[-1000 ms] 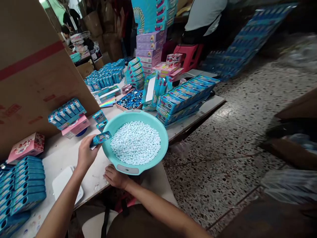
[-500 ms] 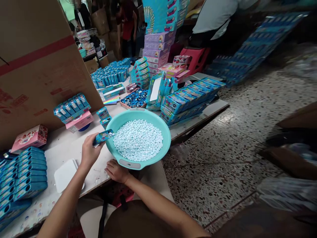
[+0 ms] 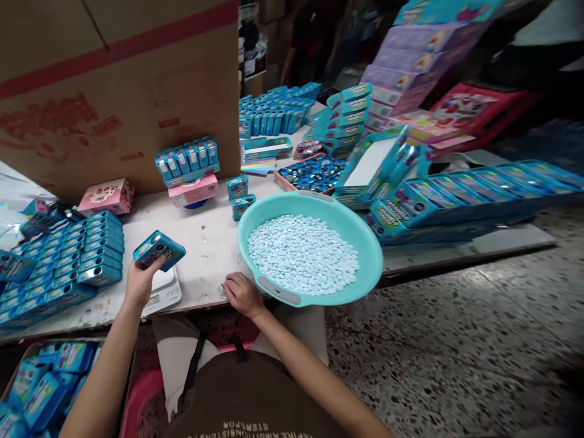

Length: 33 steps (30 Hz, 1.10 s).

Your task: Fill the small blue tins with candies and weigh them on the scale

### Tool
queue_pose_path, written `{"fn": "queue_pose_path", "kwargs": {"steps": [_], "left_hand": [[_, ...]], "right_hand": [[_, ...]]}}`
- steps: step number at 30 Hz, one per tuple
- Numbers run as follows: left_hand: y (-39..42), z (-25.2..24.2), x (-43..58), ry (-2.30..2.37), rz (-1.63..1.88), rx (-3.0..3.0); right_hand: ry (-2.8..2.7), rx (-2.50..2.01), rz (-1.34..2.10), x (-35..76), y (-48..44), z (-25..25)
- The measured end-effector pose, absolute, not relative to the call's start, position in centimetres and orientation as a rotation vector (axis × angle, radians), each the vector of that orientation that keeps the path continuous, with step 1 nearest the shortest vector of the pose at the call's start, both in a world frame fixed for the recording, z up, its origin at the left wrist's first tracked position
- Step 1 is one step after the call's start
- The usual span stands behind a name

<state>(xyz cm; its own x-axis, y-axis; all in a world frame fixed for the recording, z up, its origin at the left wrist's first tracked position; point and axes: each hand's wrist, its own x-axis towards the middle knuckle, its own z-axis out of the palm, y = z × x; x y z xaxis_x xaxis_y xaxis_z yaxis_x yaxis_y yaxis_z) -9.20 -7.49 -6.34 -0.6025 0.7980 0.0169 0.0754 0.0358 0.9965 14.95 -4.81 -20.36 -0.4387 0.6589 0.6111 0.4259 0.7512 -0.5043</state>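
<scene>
Tin (image 3: 168,248) no longer at the rim of the bowl (image 3: 371,261); left hand (image 3: 140,281) has carried it leftward, above the scale (image 3: 172,294). Judged: scooping of candies (image 3: 301,255) paused or done for this tin. Long axis roughly left to right, dipping slightly rightward; printed broad face up; mouth end unclear. Left grip: thumb and fingers closed on tin. Right hand (image 3: 245,295): curled on table (image 3: 196,261) beside bowl, contents cannot be told.

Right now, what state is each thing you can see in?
Left hand: gripping the blue pack
Blue pack: held, tilted
Right hand: by the table edge, fingers bent
Basin: open, part-filled with pale pieces
Scale: partly hidden, reading unclear
Tray: open, holding blue-and-silver pieces
Large carton: upright
</scene>
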Motion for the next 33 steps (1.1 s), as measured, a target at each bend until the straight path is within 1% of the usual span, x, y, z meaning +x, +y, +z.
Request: {"fn": "queue_pose_path", "kwargs": {"steps": [7, 13, 16, 19, 22, 25, 28, 33], "left_hand": [[-11.4, -9.4, -15.7, 1.95, 1.708, 0.813], [-11.4, -12.1, -16.5, 1.998, 1.684, 0.773], [-11.2, -12.5, -16.3, 1.971, 1.669, 0.753], [-11.9, -12.5, -16.3, 1.949, 1.651, 0.859], [-14.0, -12.7, -16.4, 2.039, 1.749, 0.906], [-17.0, -13.5, -16.5, 2.181, 1.853, 0.797], [-20.0, -14.7, -16.2, 2.304, 1.881, 0.633], [-23.0, -16.6, -15.6, 2.342, 1.9, 0.458]], "right_hand": [[-2.127, -0.827, 0.335, 15.0, -5.2, -21.1], [-2.154, -0.815, 0.347, 15.2, -5.5, -21.2], [-2.163, -0.814, 0.358, 15.3, -5.6, -21.3], [-2.171, -0.813, 0.349, 15.3, -5.7, -21.3], [-2.175, -0.815, 0.343, 15.4, -5.8, -21.3], [-2.172, -0.81, 0.358, 15.4, -5.9, -21.3], [-2.169, -0.806, 0.364, 15.4, -5.9, -21.4], [-2.17, -0.804, 0.362, 15.5, -5.9, -21.4]]}}
